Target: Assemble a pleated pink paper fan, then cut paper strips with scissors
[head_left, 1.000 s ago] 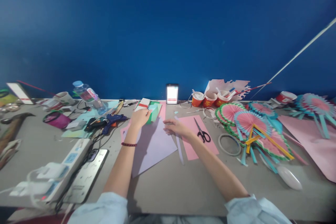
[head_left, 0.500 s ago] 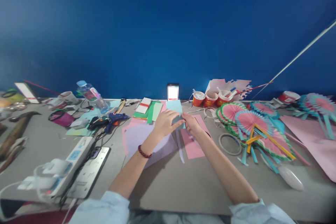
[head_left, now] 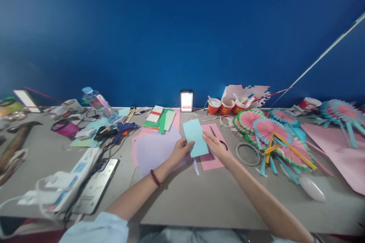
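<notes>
Both my hands hold a light blue paper rectangle (head_left: 195,136) upright over the middle of the grey table (head_left: 199,197). My left hand (head_left: 179,151) pinches its lower left edge. My right hand (head_left: 216,146) grips its right edge. Beneath lie a lilac paper sheet (head_left: 155,150) and a pink sheet (head_left: 212,159), with black scissors (head_left: 221,142) partly hidden behind my right hand. A thin white strip (head_left: 195,167) lies between the two sheets.
Pink and teal paper fans (head_left: 270,133) spread to the right, beside a tape ring (head_left: 247,153). Red cups (head_left: 226,106) and a phone (head_left: 186,101) stand at the back. A paper stack (head_left: 161,118), glue gun (head_left: 119,129), water bottle (head_left: 98,102) and power strip (head_left: 71,176) crowd the left.
My left hand left the paper stack at the back with a blue sheet. Both hands drew the sheet toward me and now hold it above the lilac and pink sheets.
</notes>
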`<control>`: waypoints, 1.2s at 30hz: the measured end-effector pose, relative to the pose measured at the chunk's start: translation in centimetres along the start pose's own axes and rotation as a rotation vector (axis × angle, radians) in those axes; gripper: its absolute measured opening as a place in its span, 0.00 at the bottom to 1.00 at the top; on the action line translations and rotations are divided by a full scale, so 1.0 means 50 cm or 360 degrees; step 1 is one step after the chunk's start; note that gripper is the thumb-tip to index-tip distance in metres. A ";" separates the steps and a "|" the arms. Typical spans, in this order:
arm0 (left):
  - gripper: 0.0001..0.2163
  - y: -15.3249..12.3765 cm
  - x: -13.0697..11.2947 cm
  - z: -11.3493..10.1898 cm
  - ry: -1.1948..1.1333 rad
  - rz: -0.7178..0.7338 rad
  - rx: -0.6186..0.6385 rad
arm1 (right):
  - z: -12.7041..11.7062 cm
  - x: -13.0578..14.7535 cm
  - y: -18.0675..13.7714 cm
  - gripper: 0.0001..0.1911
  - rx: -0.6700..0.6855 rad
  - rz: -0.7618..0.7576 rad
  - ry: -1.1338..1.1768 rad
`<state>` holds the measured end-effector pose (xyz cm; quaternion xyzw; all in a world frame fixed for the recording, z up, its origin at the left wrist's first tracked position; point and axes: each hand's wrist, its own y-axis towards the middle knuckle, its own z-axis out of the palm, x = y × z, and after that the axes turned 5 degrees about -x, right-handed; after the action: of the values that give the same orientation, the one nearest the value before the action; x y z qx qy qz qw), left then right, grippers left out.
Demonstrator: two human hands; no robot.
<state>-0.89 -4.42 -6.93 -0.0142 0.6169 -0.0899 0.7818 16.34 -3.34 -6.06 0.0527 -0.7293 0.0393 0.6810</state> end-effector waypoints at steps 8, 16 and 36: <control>0.20 0.008 0.006 -0.028 0.0091 0.0087 -0.0259 | -0.119 -0.014 -0.069 0.11 -0.0334 -0.0214 -0.1596; 0.16 -0.010 -0.002 -0.028 0.0238 0.0304 -0.0266 | -0.119 -0.017 -0.064 0.08 -0.0322 0.0069 -0.1865; 0.15 0.008 0.002 -0.045 -0.0020 0.0320 -0.0509 | -0.033 0.001 -0.097 0.22 0.0200 0.0570 0.0066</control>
<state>-2.99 -3.86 -7.62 -0.0771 0.6168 0.0879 0.7784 18.60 -7.92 -5.99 -0.0364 -0.7090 0.2065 0.6733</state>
